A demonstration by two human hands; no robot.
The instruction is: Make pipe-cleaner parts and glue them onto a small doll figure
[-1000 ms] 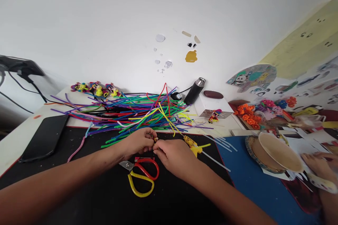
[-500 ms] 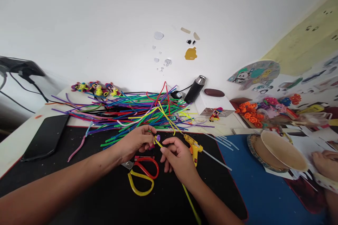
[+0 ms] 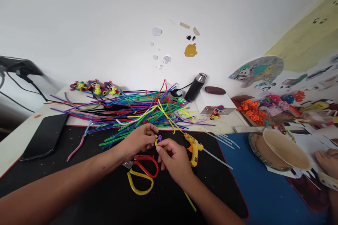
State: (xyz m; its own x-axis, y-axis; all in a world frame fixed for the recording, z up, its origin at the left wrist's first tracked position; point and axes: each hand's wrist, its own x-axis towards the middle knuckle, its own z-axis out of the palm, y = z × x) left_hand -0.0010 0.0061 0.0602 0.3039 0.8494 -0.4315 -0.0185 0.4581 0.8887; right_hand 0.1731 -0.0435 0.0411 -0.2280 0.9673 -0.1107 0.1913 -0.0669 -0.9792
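While the left hand (image 3: 144,137) steadies a small purple-and-yellow piece (image 3: 160,137) above the black mat (image 3: 92,193), the right hand (image 3: 175,156) meets it from the other side with a yellow pipe cleaner (image 3: 156,143). Position: both items between the two hands, just beyond the scissors (image 3: 141,182).

Left fingers: thumb and forefinger pressed together, apparently pinching the edge of the piece; exact contact hidden behind the knuckles. Right fingers: thumb and forefinger pinching the pipe cleaner close to the piece, remaining fingers loosely curled. Yellow-green strand (image 3: 190,202) shows beyond the right forearm; cannot tell whether it is continuous with the pinched length.

Handling (judged): piece very light, soft on the outside, easily squashed out of shape; best held by its edge with the fingertips, little pressure. Pipe cleaner probably fuzzy over a thin wire, so not slippery; bends readily and should keep a bend. Best grip close to the piece, since a free length held far off would flex.

Nearby: yellow glue gun (image 3: 194,149) lying on the mat to the right of the right hand; heap of coloured pipe cleaners (image 3: 137,109) behind, across the tabletop (image 3: 16,132).
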